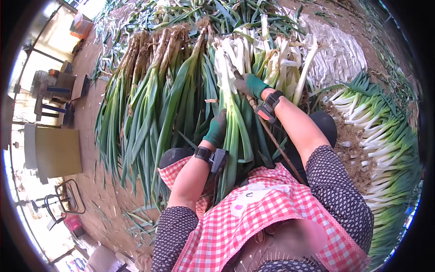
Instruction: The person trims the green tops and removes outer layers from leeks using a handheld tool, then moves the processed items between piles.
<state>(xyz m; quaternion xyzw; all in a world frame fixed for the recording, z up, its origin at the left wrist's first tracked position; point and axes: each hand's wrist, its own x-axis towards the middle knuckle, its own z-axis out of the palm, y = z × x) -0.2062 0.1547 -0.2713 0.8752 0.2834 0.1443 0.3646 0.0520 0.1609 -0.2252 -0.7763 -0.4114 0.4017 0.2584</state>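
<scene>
Both my hands wear green and dark grey work gloves. My left hand (216,128) is closed at the green leaves of a leek (232,109), whose pale shank points away from me. My right hand (250,86) is wrapped round a long thin brown rod (234,70). Its far end lies beside the white leek shanks, and a thin hose-like length (278,147) trails back towards my lap. Left of my hands lies a heap of unpeeled leeks (156,86) with brown, soil-covered roots. White stripped leeks (303,75) lie just beyond my right hand.
Cleaned leeks (378,149) form a long row on the right, beside a pile of root trimmings (351,154). Leaf scraps (235,13) and a crumpled pale sheet (335,50) lie at the back. A yellowish box (59,152) and a metal-framed cart (63,201) stand at the left.
</scene>
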